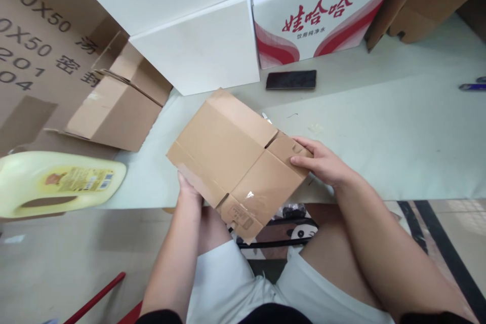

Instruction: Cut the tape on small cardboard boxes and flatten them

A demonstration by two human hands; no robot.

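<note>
A flattened cardboard box (224, 147) with fold lines, slits and a strip of clear tape is held tilted above the table's front edge. My right hand (322, 162) grips its right flap, thumb on top and fingers beneath. At the lower left side, my left hand (189, 186) holds the box edge; most of its fingers are hidden under the cardboard. A small printed label shows on the near flap. Behind the box, a small white object (266, 118) is partly covered.
A black phone (291, 80) lies before white cartons (201, 50) and a red-and-white carton (315, 23). Brown boxes (114, 111) and a yellow jug (61, 182) stand left. A cardboard piece (429, 5) and pens (473, 86) are on the right.
</note>
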